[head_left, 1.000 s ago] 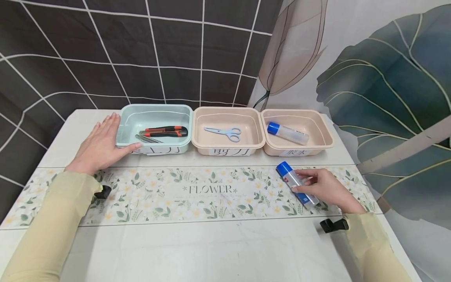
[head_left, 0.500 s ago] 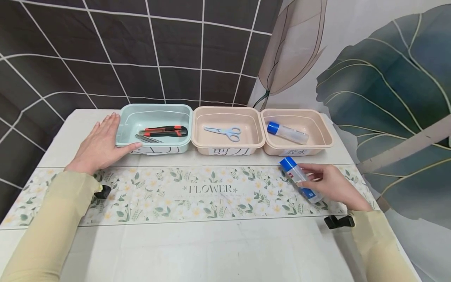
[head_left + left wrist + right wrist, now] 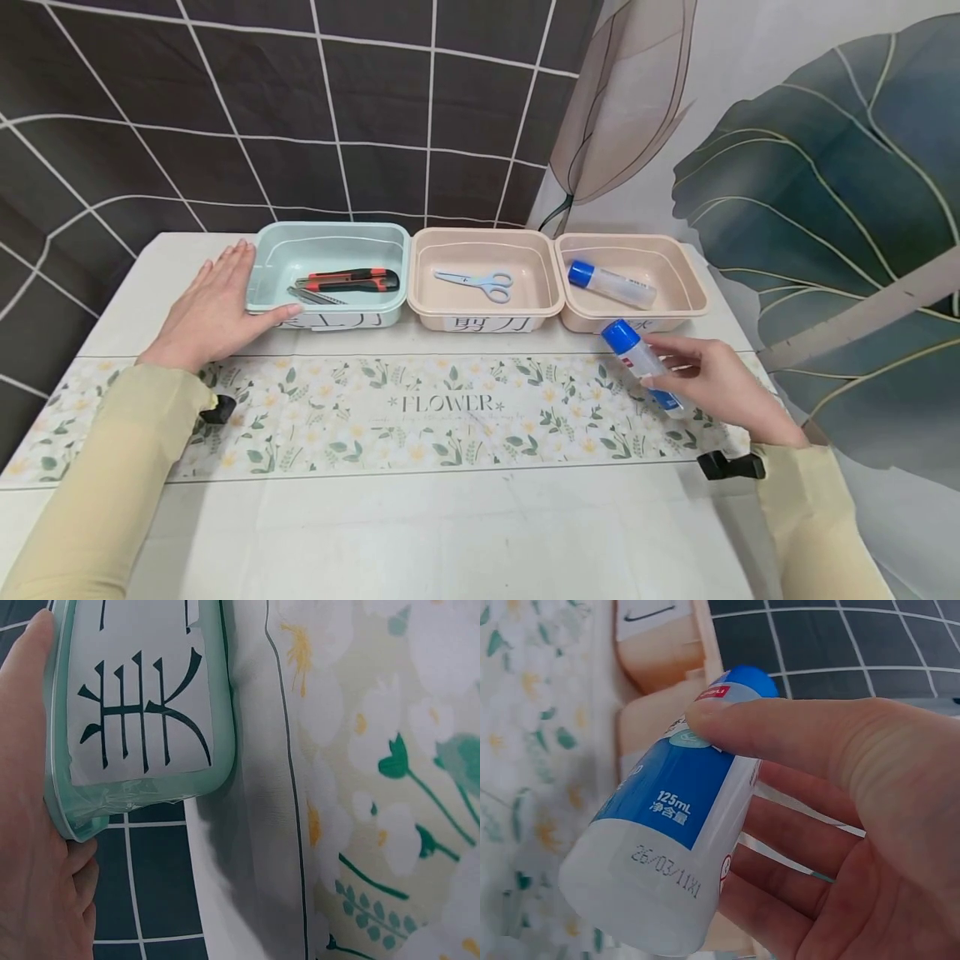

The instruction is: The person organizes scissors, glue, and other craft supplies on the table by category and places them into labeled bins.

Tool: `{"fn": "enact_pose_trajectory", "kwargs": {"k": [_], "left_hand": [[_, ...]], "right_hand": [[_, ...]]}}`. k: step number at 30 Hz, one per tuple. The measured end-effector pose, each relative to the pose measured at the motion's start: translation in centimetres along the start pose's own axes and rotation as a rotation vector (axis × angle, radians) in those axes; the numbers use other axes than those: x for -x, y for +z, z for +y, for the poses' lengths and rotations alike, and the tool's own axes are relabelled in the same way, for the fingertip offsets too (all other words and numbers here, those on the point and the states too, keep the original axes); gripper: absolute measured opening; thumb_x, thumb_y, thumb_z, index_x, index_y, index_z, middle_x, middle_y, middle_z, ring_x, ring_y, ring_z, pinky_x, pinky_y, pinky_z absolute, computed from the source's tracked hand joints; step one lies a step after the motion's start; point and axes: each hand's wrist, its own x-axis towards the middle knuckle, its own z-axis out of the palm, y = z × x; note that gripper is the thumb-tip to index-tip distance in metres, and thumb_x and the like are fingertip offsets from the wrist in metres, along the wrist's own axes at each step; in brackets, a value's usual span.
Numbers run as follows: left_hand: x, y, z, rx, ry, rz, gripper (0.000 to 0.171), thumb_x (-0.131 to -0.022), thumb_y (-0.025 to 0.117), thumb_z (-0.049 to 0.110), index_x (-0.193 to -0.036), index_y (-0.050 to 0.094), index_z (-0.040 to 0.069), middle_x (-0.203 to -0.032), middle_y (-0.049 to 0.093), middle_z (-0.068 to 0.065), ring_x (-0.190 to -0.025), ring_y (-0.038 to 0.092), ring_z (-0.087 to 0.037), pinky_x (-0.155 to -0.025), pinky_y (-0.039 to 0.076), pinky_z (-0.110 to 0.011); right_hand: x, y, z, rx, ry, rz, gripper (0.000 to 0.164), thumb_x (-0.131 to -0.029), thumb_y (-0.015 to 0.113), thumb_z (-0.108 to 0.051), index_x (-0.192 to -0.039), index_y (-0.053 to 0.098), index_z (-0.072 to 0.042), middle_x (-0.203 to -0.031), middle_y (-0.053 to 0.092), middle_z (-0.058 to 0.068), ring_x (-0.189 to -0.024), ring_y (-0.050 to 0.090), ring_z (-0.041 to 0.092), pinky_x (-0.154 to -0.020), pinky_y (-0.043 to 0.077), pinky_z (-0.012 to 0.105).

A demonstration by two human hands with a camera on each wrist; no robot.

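Observation:
Between thumb and fingers, my right hand (image 3: 723, 387) grips a clear glue bottle (image 3: 660, 817) with a blue cap and blue label. The bottle leans, cap toward the bins, just in front of the right beige bin (image 3: 686, 267). That bin holds another glue bottle (image 3: 615, 285), lying on its side. At the far left, my left hand (image 3: 210, 308) rests against the left side of the light-blue bin (image 3: 330, 233), fingers straight, thumb at its front rim. Inside are a red-and-black utility knife (image 3: 352, 280) and a thin silver cutter (image 3: 317, 296).
The middle beige bin (image 3: 487, 239) holds light-blue scissors (image 3: 474, 283). All three bins stand side by side along the table's back, with written labels on their fronts. A floral strip (image 3: 450, 442) crosses the white table (image 3: 450, 533). A dark gridded cloth (image 3: 375, 100) hangs behind.
My right hand has lifted the glue bottle slightly and moved it right and toward the right bin. The left hand has stayed in place.

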Motion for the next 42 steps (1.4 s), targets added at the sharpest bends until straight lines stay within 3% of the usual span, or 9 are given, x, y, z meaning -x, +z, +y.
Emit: {"fn": "enact_pose_trajectory", "kwargs": {"k": [10,24,29,35,39,42], "left_hand": [[-0.1,0.0,-0.1,-0.006,0.000,-0.001,0.114,-0.094,0.052,0.071,-0.159,-0.001,-0.008,-0.166,0.001,-0.028,-0.153,0.002,-0.043,-0.123,-0.006,-0.048],[-0.1,0.0,-0.1,-0.003,0.006,0.005,0.114,-0.094,0.052,0.070,-0.159,0.000,-0.009,-0.165,0.002,-0.029,-0.152,0.002,-0.043,-0.123,-0.005,-0.049],[-0.1,0.0,-0.1,0.000,0.007,0.005,0.114,-0.094,0.053,0.070,-0.159,0.000,-0.009,-0.165,0.002,-0.029,-0.152,0.002,-0.043,-0.123,-0.006,-0.048],[0.0,0.1,-0.1,0.004,0.002,0.008,0.114,-0.094,0.052,0.070,-0.159,0.000,-0.008,-0.166,0.001,-0.028,-0.153,0.002,-0.043,-0.124,-0.006,-0.048],[0.0,0.1,-0.1,0.006,0.003,0.008,0.113,-0.094,0.052,0.070,-0.159,-0.001,-0.008,-0.166,0.001,-0.028,-0.153,0.002,-0.042,-0.123,-0.006,-0.048],[0.0,0.1,-0.1,0.007,0.004,0.005,0.113,-0.094,0.052,0.070,-0.159,-0.001,-0.008,-0.166,0.000,-0.027,-0.153,0.000,-0.041,-0.123,-0.006,-0.048]], "right_hand": [[-0.2,-3.2,-1.7,-0.008,0.016,0.100,0.063,-0.091,0.081,-0.029,-0.144,0.058,-0.005,-0.131,0.063,0.022,-0.110,0.064,0.038,-0.077,0.048,0.005],[-2.0,-6.1,-3.8,-0.007,0.065,0.198,0.066,-0.089,0.080,-0.037,-0.147,0.058,-0.015,-0.139,0.060,0.014,-0.119,0.060,0.035,-0.077,0.047,0.005],[-2.8,-7.1,-4.1,0.019,0.065,0.242,0.067,-0.088,0.080,-0.041,-0.149,0.056,-0.023,-0.143,0.059,0.009,-0.121,0.060,0.034,-0.086,0.050,0.012],[-4.5,-8.2,-4.1,0.047,0.075,0.274,0.067,-0.090,0.078,-0.041,-0.151,0.052,-0.031,-0.146,0.057,0.007,-0.123,0.060,0.034,-0.097,0.052,0.033],[-5.8,-9.0,-4.1,0.047,0.087,0.277,0.067,-0.091,0.076,-0.043,-0.152,0.051,-0.031,-0.146,0.057,0.008,-0.124,0.060,0.035,-0.099,0.051,0.046],[-6.7,-9.3,-3.9,0.034,0.097,0.266,0.067,-0.091,0.076,-0.044,-0.152,0.052,-0.030,-0.146,0.056,0.008,-0.124,0.059,0.035,-0.100,0.050,0.048]]}}
